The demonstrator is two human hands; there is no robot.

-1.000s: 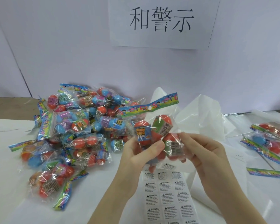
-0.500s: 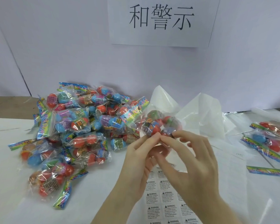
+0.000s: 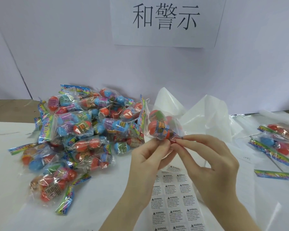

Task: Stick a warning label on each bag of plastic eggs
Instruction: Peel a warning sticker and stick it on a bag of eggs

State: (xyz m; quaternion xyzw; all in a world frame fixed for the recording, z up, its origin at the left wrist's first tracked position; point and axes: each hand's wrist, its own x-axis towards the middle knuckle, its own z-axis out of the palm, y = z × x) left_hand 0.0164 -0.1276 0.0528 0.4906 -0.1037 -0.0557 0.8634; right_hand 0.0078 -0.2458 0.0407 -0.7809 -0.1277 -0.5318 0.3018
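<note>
Held bag: a clear bag of plastic eggs point(image 3: 158, 127) is being held up above the bench point(image 3: 12, 194), in front of the crumpled white plastic sheet point(image 3: 207, 117); red-orange eggs are showing through it, one wearing a printed wrap I cannot read.
Left hand point(image 3: 147, 157): it is gripping the bag's lower end from below, fingers curled round it.
Right hand point(image 3: 212, 162): thumb and forefinger are pinching the bag's lower right corner; whether a sticker is between them, I cannot tell.
Label sheet point(image 3: 175, 202): it is lying flat on the bench under the wrists, rows of small white stickers each headed "WARNING" beside a triangle mark; the fine print is too small to read.
Pile of bags point(image 3: 83, 134): it is sitting to the left on the bench, red and blue eggs under rainbow header strips; "6+" is showing on a couple of eggs.
Bags at right point(image 3: 277, 140): a few are lying well apart from the pile, near the bench's right edge.
Wall sign point(image 3: 165, 19): a white sheet is hanging on the wall, reading "和警示" in large black characters.
</note>
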